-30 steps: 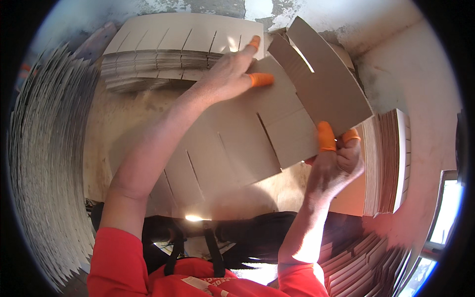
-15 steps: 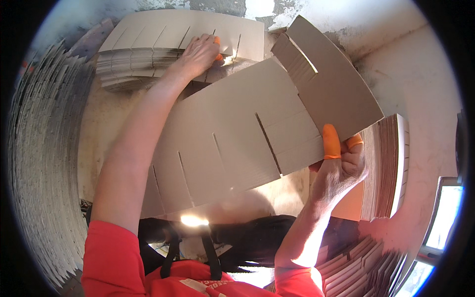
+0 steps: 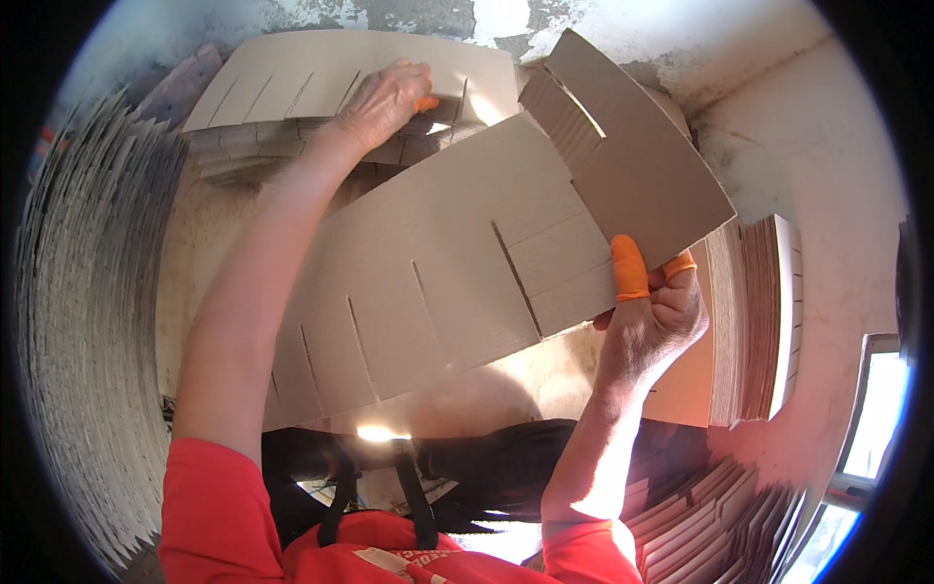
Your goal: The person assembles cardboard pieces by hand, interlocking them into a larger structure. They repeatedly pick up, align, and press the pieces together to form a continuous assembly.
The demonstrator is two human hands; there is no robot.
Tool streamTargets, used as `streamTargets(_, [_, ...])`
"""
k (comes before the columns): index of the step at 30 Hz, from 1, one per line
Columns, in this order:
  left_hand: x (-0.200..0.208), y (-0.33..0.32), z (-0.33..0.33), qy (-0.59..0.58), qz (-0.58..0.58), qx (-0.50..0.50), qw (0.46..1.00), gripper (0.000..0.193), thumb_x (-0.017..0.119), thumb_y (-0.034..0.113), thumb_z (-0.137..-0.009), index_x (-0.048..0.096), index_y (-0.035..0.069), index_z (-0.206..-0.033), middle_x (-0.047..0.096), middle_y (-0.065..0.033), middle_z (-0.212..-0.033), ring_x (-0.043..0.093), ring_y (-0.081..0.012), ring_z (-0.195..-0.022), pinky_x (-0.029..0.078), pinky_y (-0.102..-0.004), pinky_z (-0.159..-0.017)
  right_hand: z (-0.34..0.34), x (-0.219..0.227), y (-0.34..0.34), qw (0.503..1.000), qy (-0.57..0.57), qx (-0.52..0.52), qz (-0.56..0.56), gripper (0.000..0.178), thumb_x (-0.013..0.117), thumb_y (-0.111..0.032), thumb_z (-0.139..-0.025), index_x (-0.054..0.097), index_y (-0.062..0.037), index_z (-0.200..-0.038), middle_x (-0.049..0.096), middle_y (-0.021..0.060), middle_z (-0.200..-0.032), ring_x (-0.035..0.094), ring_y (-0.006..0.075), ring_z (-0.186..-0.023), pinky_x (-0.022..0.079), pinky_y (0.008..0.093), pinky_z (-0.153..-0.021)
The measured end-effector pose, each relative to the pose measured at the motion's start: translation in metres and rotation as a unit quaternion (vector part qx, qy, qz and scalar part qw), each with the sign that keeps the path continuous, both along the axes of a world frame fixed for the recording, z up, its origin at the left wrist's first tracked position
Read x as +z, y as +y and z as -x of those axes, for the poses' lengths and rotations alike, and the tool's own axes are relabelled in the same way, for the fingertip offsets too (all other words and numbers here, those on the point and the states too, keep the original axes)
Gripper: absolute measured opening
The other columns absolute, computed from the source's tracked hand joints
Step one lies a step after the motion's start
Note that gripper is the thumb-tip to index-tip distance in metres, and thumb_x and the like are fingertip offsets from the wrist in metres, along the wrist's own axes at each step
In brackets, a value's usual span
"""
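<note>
My left hand point(image 3: 389, 97), an orange finger cot on it, reaches to the stack at the back. Its fingers close on the near edge of the top slotted cardboard sheet point(image 3: 292, 80). My right hand point(image 3: 662, 302), with orange cots on thumb and a finger, pinches a large slotted cardboard sheet point(image 3: 448, 263). That sheet slants across the middle, its slots running in from the lower edge. Crossing its right end is a second cardboard piece point(image 3: 642, 146) with a long slot, also in my right hand's grip. The right hand's other fingertips are partly hidden behind the cardboard.
A tall stack of cardboard point(image 3: 92, 321) lines the left side. More cardboard sheets point(image 3: 754, 321) stand on edge at the right, and slotted pieces point(image 3: 700, 516) fan out at the lower right. A worn wall point(image 3: 769, 136) rises behind the pale work surface point(image 3: 199, 224).
The top sheet at the back has come slightly nearer and its near edge has lifted off the stack with my left hand. My right hand and its cardboard have shifted slightly left.
</note>
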State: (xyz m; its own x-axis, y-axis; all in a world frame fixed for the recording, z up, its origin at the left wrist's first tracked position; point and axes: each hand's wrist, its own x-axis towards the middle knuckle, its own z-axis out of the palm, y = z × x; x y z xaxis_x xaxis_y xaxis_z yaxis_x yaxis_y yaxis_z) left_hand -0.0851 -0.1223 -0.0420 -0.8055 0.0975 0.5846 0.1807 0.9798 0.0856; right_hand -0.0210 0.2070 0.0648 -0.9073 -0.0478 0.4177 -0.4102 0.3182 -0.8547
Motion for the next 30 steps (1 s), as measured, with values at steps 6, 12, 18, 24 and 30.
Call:
streamTargets(6, [0.054,0.012,0.003,0.101,0.109,-0.010,0.989,0.038,0.060,-0.005,-0.080,0.061,0.006,-0.116,0.058,-0.0045,-0.095,0.057,-0.0244,-0.090,0.056,-0.0369,-0.071,-0.004,0.000,-0.002,1.000,-0.016,0.008,0.003,0.013,0.069,-0.001,-0.088,0.066,0.0043,-0.100,0.064,0.0004,-0.071,0.048,0.0008,-0.059,0.038,0.0174,-0.053])
streamTargets(12, [0.073,0.028,0.000,0.057,0.192,0.030,0.979,0.044,0.060,-0.004,-0.078,0.058,0.004,-0.121,0.058,-0.0028,-0.092,0.055,-0.0179,-0.092,0.057,-0.0299,-0.062,-0.001,-0.008,-0.001,0.998,0.019,0.054,0.033,0.017,0.069,-0.003,-0.087,0.069,-0.0014,-0.104,0.068,0.0026,-0.077,0.049,0.0011,-0.050,0.036,0.0164,-0.039])
streamTargets(18, [0.089,0.028,0.000,0.088,0.237,0.028,0.967,0.042,0.061,-0.002,-0.079,0.059,0.005,-0.121,0.053,-0.0021,-0.085,0.056,-0.0153,-0.092,0.056,-0.0266,-0.059,0.000,-0.010,0.000,0.996,0.049,0.076,0.028,0.017,0.068,-0.002,-0.088,0.068,-0.0019,-0.105,0.066,0.0009,-0.075,0.050,0.0016,-0.051,0.036,0.0171,-0.041])
streamTargets(24, [0.105,0.031,-0.006,0.091,0.288,-0.013,0.953,0.037,0.061,-0.001,-0.079,0.060,0.005,-0.116,0.049,-0.0033,-0.081,0.057,-0.0150,-0.085,0.056,-0.0278,-0.062,0.000,-0.010,0.002,0.997,0.049,0.056,-0.020,0.016,0.068,-0.002,-0.088,0.068,-0.0013,-0.104,0.064,0.0003,-0.073,0.050,0.0018,-0.051,0.037,0.0180,-0.041])
streamTargets(30, [0.112,0.035,-0.011,0.043,0.301,-0.013,0.953,0.028,0.062,0.000,-0.079,0.060,0.002,-0.106,0.048,-0.0035,-0.077,0.056,-0.0147,-0.083,0.055,-0.0275,-0.061,-0.001,-0.012,0.003,0.994,0.029,0.100,0.030,0.019,0.066,0.002,-0.089,0.067,0.0021,-0.108,0.065,0.0017,-0.078,0.051,0.0022,-0.061,0.039,0.0176,-0.053])
